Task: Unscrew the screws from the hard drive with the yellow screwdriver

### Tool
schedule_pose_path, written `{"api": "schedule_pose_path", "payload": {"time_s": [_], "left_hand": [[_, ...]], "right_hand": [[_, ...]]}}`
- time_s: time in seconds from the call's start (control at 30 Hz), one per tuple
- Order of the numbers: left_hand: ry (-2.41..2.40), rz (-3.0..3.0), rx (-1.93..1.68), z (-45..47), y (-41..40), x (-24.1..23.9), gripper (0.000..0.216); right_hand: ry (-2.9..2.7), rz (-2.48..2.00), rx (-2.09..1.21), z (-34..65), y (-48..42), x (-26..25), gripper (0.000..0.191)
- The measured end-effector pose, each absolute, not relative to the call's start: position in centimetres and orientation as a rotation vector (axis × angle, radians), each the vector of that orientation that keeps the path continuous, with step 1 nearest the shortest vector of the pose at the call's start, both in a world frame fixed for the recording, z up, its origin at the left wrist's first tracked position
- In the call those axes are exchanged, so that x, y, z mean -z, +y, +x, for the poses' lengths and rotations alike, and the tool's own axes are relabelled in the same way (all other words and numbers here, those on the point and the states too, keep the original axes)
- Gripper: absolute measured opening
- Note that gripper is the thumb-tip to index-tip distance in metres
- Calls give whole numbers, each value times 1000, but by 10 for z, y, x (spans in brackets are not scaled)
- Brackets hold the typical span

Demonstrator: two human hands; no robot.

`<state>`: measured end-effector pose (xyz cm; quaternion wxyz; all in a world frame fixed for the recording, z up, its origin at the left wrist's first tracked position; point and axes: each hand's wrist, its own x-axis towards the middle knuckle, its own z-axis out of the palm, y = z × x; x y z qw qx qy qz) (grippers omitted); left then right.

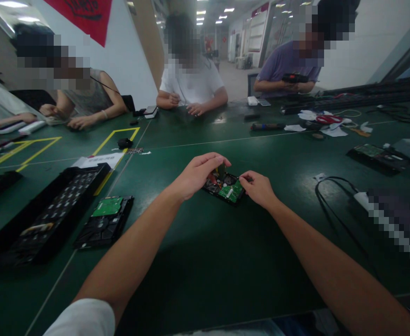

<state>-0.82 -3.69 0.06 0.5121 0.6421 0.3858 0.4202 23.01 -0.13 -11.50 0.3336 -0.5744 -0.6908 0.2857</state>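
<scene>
A hard drive (231, 192) with a green circuit board facing up lies on the green table in front of me. Over its far left part is my left hand (202, 173), fingers curled and closed around a small dark piece (221, 171) whose kind I cannot make out. My right hand (260, 188) is at the drive's right edge, thumb and forefinger pinched together there. Whether those fingertips grip the drive's edge or something tiny is hidden. Another hard drive (107, 219), its green board showing, rests left of my left forearm.
A long black tray (47, 214) stands at the left beside a paper label (100, 160). At the right lie a drive-like device (376, 156), a black cable (319, 191) and a pale-edged object (387, 219). Several people sit across the table; one holds a dark tool (295, 78).
</scene>
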Motion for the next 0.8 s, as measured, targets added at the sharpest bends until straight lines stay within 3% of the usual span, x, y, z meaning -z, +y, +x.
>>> {"api": "schedule_pose_path", "payload": {"time_s": [0.4,0.8], "left_hand": [[680,1372,-1020,-1,-37,6,38],[1032,1821,-1074,-10,-36,2,41]], "right_hand": [[-1804,-1502,-722,230,-1,114,23],[-1802,-1502,-752,230,-1,115,23]]}}
